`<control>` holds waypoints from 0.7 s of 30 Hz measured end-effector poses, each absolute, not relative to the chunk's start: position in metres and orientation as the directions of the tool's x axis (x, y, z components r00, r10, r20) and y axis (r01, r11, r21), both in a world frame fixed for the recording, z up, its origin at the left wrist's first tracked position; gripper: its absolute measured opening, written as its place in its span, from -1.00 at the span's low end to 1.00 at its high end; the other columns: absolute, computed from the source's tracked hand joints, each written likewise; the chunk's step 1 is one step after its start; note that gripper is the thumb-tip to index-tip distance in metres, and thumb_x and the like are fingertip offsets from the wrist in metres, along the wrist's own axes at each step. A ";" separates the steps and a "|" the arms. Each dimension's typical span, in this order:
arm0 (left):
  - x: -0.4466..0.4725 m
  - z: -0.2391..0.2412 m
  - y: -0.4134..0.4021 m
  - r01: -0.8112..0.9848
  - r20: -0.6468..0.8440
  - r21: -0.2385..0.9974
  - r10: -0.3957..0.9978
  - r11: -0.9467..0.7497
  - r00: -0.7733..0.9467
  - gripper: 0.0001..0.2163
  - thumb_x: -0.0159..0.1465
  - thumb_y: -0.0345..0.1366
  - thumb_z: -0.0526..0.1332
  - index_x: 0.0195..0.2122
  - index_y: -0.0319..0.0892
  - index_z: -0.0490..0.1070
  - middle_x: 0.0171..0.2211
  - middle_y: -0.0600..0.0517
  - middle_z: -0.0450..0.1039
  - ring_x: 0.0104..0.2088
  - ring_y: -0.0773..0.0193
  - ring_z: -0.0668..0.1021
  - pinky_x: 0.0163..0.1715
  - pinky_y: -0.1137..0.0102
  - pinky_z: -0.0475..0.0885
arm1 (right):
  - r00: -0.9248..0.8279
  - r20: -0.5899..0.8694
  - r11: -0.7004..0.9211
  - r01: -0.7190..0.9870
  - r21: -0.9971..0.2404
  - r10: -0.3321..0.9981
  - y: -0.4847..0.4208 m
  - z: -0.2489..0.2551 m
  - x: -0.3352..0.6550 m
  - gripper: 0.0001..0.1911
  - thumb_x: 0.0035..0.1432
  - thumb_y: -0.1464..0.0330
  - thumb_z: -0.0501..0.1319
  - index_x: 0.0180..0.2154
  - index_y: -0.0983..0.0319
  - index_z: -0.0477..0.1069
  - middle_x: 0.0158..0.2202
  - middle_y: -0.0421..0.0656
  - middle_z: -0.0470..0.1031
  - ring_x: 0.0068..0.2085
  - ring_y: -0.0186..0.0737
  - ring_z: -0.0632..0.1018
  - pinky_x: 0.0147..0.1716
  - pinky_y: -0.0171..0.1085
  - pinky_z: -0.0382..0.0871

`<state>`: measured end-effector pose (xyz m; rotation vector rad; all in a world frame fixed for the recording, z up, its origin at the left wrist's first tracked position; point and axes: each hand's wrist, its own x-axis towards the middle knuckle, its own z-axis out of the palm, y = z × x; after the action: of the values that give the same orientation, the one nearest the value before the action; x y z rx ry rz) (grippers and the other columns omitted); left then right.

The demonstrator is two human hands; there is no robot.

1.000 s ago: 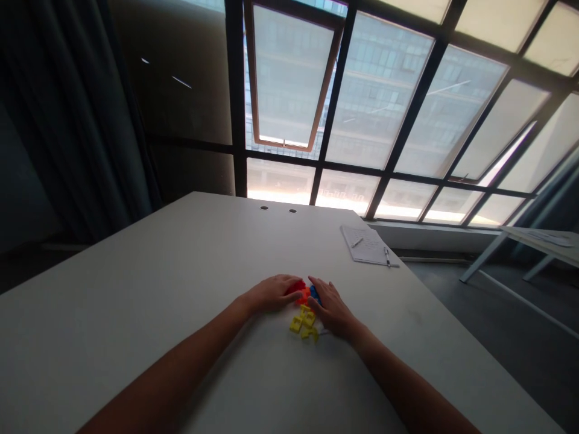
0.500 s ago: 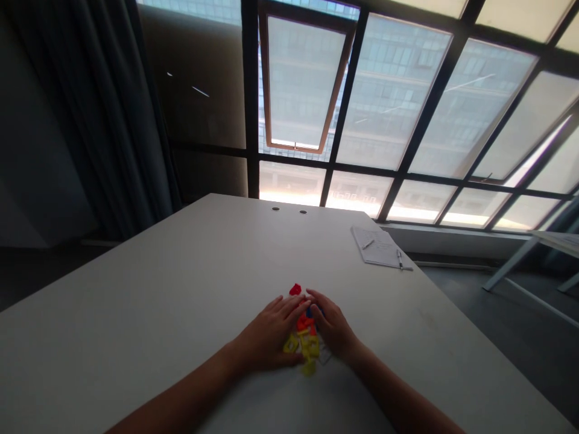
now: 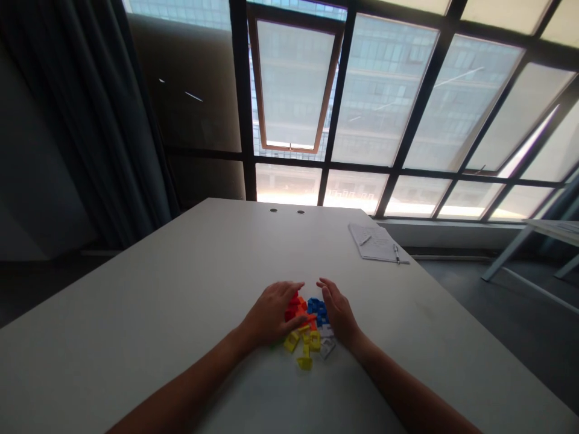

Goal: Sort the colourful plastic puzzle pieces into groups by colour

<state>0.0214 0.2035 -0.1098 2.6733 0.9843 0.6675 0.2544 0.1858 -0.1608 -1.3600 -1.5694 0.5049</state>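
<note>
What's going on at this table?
A person's bare hands are cupped around a loose pile of small colored blocks on a white table. The left hand partly covers the red blocks; the right hand is beside the blue blocks. Yellow blocks lie nearest the person. The fingertips are apart; whether either hand grips a block is unclear. Papers lie farther off.

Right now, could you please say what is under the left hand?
At the left hand, red pieces show along its inner edge, and something green peeks out below; whatever its palm covers is hidden.
</note>
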 end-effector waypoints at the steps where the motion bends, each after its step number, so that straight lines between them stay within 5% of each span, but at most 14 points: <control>1: 0.027 -0.109 0.193 0.537 0.338 0.307 0.618 -0.786 0.710 -0.31 0.33 0.20 0.16 0.40 0.01 0.21 0.31 -0.11 0.35 0.32 -0.10 0.35 0.38 -0.02 0.15 | 0.097 0.382 0.286 0.501 -0.817 0.919 0.187 -0.161 0.255 -0.44 0.45 -0.06 -0.09 0.16 0.10 0.42 0.09 -0.03 0.58 0.13 -0.04 0.58 0.17 -0.01 0.44; 6: 0.071 -0.117 0.151 0.433 0.261 0.215 0.479 -0.875 0.838 0.01 0.15 0.48 0.09 0.49 -0.06 0.05 0.49 -0.20 -0.03 0.45 -0.34 0.04 0.40 -0.26 -0.15 | 0.248 0.304 0.257 0.203 -0.945 0.920 0.197 -0.163 0.269 -0.42 0.41 -0.07 -0.05 0.03 0.18 0.48 0.06 0.05 0.60 0.14 0.03 0.57 0.15 0.05 0.43; 10: 0.095 -0.123 0.153 0.493 0.243 0.219 0.537 -0.842 0.808 -0.06 0.19 0.45 0.07 0.47 0.00 0.10 0.49 -0.20 -0.05 0.46 -0.38 -0.04 0.36 -0.36 -0.22 | 0.396 0.276 0.275 0.060 -0.959 0.876 0.211 -0.165 0.292 -0.41 0.35 -0.07 0.01 0.01 0.25 0.48 0.04 0.11 0.59 0.14 0.09 0.57 0.09 0.06 0.44; 16: 0.088 -0.127 0.184 0.616 0.177 0.261 0.664 -0.743 0.726 -0.42 0.37 0.20 0.07 0.37 0.19 0.28 0.47 -0.06 0.07 0.45 -0.35 0.05 0.33 -0.38 -0.11 | 0.413 0.275 0.261 0.092 -0.961 0.868 0.217 -0.168 0.301 -0.39 0.30 -0.12 0.02 -0.06 0.23 0.51 0.00 0.10 0.61 0.06 0.09 0.61 0.00 0.02 0.47; 21: 0.056 -0.129 0.226 0.743 0.132 0.274 0.789 -0.610 0.600 -0.44 0.35 0.16 0.13 0.36 0.23 0.30 0.47 -0.02 0.07 0.45 -0.34 0.05 0.35 -0.30 -0.11 | 0.305 0.328 0.252 0.264 -0.931 0.894 0.216 -0.171 0.296 -0.38 0.33 -0.15 -0.01 -0.08 0.20 0.52 -0.05 0.06 0.65 0.04 0.06 0.61 0.02 0.01 0.45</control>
<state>0.0558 0.2265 -0.1286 2.6353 1.2769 0.3571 0.2961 0.2162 -0.1709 -1.2811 -1.2234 0.6196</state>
